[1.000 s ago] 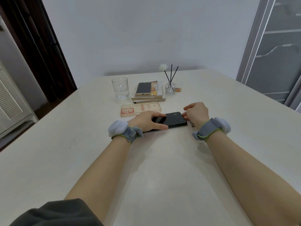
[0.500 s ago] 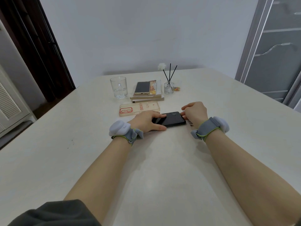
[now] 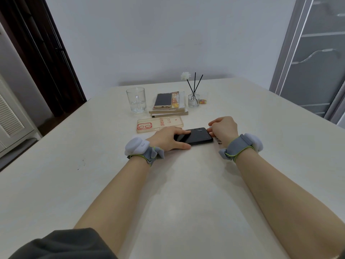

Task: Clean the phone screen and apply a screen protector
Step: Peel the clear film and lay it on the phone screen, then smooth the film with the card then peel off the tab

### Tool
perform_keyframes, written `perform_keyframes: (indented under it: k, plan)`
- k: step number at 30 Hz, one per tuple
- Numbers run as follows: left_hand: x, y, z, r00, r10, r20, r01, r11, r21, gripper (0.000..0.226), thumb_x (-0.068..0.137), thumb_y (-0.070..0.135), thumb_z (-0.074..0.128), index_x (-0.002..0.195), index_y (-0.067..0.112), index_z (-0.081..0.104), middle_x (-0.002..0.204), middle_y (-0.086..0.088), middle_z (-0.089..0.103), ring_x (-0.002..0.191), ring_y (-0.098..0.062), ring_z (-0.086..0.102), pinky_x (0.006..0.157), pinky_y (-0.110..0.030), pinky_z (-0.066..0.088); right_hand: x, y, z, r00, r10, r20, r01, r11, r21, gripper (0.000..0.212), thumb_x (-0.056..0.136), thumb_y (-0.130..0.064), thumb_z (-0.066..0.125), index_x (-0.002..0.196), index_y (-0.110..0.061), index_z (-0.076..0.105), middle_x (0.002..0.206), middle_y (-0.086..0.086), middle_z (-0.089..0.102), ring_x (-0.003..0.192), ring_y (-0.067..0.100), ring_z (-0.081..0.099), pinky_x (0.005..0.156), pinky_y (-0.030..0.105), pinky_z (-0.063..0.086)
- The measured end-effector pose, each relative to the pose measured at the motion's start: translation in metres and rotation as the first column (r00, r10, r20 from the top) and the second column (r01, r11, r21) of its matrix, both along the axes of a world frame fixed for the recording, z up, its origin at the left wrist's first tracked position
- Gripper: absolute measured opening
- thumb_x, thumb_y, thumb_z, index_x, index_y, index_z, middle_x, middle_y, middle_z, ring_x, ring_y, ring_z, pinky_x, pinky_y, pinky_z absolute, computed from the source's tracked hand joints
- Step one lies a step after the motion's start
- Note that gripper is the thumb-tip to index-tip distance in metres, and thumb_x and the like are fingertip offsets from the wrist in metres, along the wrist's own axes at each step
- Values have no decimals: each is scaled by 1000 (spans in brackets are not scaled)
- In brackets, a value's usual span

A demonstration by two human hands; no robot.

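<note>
A black phone (image 3: 198,136) lies flat, screen up, on the white table (image 3: 168,193), in the middle. My left hand (image 3: 168,138) holds its left end, thumb along the near edge and fingers laid over the screen. My right hand (image 3: 224,128) is at the phone's right end with its fingers curled, pinching something small at the top right corner; what it pinches is too small to make out. Both wrists wear grey bands. A small dark scrap (image 3: 218,141) lies on the table just under my right hand.
Behind the phone lies a clear phone case (image 3: 159,124) with red print. Further back stand a drinking glass (image 3: 136,100), a gold phone (image 3: 163,100) on a stack of flat packets, and a reed diffuser bottle (image 3: 193,101). A white slip (image 3: 139,136) pokes out beside my left wrist.
Both hands stay at the ends of the phone. The view has shifted slightly; no clear movement of the phone or the fingers.
</note>
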State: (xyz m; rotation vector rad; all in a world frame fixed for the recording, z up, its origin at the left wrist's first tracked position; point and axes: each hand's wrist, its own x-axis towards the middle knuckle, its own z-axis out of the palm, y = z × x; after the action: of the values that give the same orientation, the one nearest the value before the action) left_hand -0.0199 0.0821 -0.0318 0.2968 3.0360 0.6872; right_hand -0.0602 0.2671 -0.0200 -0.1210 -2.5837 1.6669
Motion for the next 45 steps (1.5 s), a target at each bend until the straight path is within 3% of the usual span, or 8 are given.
perform_keyframes:
  k: [8,14,18,24,28,32,37,45]
  plan:
    - [8,-9,16,993,98,-58,-92,991,101,50,85,47,62,131,30,54,139,3,50,129,-16,42,101,-23,29,0,-3,-2,997,14,-76,-7,996,92,30,83,1,47,100,-5,71,95,14,67,93,32,63,81,39,52]
    - [23,-49,31,943,325,-76,-320,945,73,21,85,23,63,106,25,68,104,4,64,106,-17,58,103,-36,40,9,-17,-2,966,162,-203,-117,969,216,30,82,1,48,95,-8,73,102,12,71,95,26,62,81,25,45]
    - [34,-67,24,901,428,-67,-425,903,63,19,83,19,64,101,24,68,98,4,64,105,-19,59,103,-39,39,16,-29,-5,929,284,-235,-188,913,362,29,81,-4,50,90,-16,74,87,5,69,93,28,63,88,33,49]
    - [30,-69,13,882,458,-109,-454,889,57,30,87,29,61,116,24,61,122,3,59,117,-20,51,104,-35,33,23,-42,-7,881,410,-236,-205,780,592,31,87,-11,45,94,-24,72,103,1,69,106,26,55,98,38,30]
    - [27,-63,15,934,349,-75,-338,932,127,30,82,40,67,109,27,65,115,6,60,116,-17,51,106,-37,34,16,-32,-4,942,214,-260,-15,797,604,34,87,-8,44,101,-24,69,116,3,65,115,26,50,98,38,28]
    - [24,-44,18,972,237,15,-236,958,165,61,67,53,77,121,32,58,129,11,50,126,-10,42,97,-22,29,1,-8,-1,992,-70,-102,119,781,613,31,91,-12,47,114,-25,64,125,6,58,122,28,44,101,38,28]
    - [22,-32,8,985,166,34,-169,981,100,82,64,55,77,135,30,46,142,11,44,133,-10,36,101,-20,25,-7,12,-10,995,-100,0,79,793,604,34,91,-12,44,116,-26,62,127,10,53,123,31,38,104,40,25]
    - [18,-28,1,992,122,-46,-115,986,124,54,74,50,72,124,33,58,128,11,55,120,-8,46,95,-19,31,-8,15,-14,997,-79,-4,64,777,627,26,85,-35,53,108,-29,65,118,7,58,117,30,42,96,40,31]
